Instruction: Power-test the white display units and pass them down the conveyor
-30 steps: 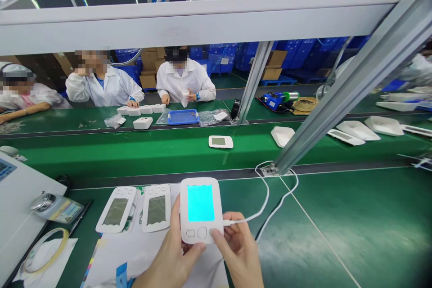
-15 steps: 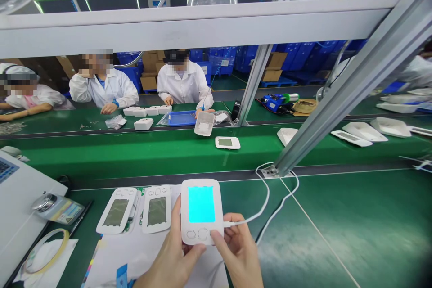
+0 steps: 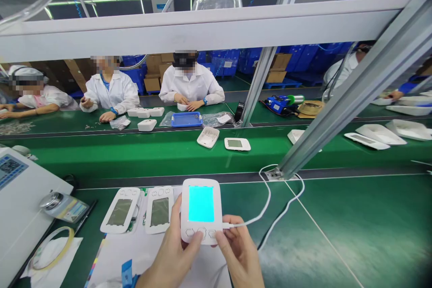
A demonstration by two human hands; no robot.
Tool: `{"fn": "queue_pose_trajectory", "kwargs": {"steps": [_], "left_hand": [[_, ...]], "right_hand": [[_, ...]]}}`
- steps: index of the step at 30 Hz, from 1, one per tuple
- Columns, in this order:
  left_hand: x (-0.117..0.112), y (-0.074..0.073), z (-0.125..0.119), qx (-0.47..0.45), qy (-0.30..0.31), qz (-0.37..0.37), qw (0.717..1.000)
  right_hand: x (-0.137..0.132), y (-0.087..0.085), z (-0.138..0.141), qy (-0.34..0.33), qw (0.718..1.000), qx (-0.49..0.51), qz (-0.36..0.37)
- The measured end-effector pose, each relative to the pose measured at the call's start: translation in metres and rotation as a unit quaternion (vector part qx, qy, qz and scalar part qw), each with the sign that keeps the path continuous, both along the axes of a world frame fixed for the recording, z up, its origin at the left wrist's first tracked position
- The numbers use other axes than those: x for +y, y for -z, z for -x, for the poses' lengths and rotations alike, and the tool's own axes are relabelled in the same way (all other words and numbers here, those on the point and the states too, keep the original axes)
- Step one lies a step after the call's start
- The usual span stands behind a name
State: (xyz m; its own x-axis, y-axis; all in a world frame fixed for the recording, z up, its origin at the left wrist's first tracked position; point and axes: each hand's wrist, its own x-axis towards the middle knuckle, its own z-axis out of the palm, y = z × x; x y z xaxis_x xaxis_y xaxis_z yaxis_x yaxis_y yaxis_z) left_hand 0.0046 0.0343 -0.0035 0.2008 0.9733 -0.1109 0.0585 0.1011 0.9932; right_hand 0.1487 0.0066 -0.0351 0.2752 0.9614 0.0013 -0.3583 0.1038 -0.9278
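A white electronic monitor (image 3: 185, 207) with a lit cyan screen and a row of buttons is held upright above the bench. My left hand (image 3: 175, 252) grips its left side, thumb lying over the lower buttons. At the lower right corner, my right hand (image 3: 241, 247) is closed on the monitor, its thumb by the right button and its curled fingers beside the plug. A white cable (image 3: 251, 220) runs into the monitor's right side. Two white front panels with grey screens, a left panel (image 3: 107, 220) and a right panel (image 3: 150, 222), lie left of my hands.
White paper (image 3: 124, 256) covers the bench under my hands. A roll of tape (image 3: 56, 261) and a white machine (image 3: 27, 216) stand left. Beyond runs a green conveyor (image 3: 135, 153) carrying white housings (image 3: 208, 137). A metal post (image 3: 324, 112) rises at right. Several co-workers sit opposite.
My left thumb has moved up onto the lower buttons. Across the belt, a co-worker's hand has let go of a white housing, which now lies on the conveyor. The view has shifted slightly.
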Motion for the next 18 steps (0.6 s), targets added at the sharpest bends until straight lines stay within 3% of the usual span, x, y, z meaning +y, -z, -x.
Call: {"fn": "queue_pose_trajectory", "kwargs": {"steps": [18], "left_hand": [[-0.0051,-0.0083,-0.0023,0.035,-0.011,-0.021,0.999]], "right_hand": [[-0.0016,-0.0051,-0.0015,0.019,1.0,-0.011,0.013]]}}
